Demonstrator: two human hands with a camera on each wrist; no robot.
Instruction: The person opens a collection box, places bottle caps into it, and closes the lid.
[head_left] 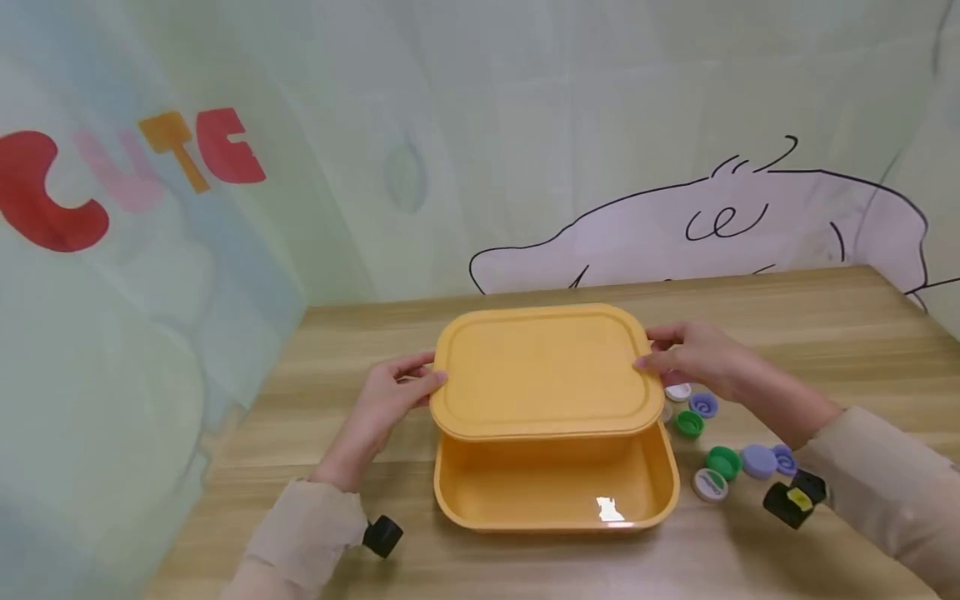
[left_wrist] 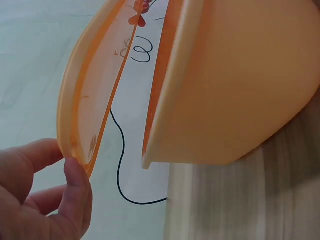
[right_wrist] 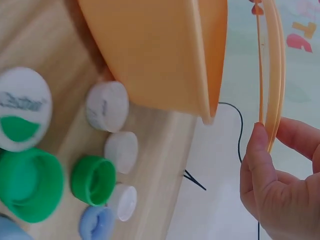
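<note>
An orange-yellow lid (head_left: 547, 371) is held level above the matching rectangular box (head_left: 555, 492). My left hand (head_left: 386, 396) pinches its left end, thumb on top. At the opposite end my right hand (head_left: 697, 358) pinches the rim the same way. Both wrist views show a gap between lid and box: the lid (left_wrist: 75, 100) stands apart from the box (left_wrist: 240, 85) on the left, and likewise the lid (right_wrist: 272, 70) from the box (right_wrist: 150, 55) on the right. In the head view the lid covers the back part of the box; the visible front of the inside is bare.
Several bottle caps lie on the wooden table (head_left: 360, 333) right of the box, among them a green cap (head_left: 723, 462), a purple cap (head_left: 759, 461) and a white cap (head_left: 710, 485). A printed curtain (head_left: 450, 125) hangs behind and to the left.
</note>
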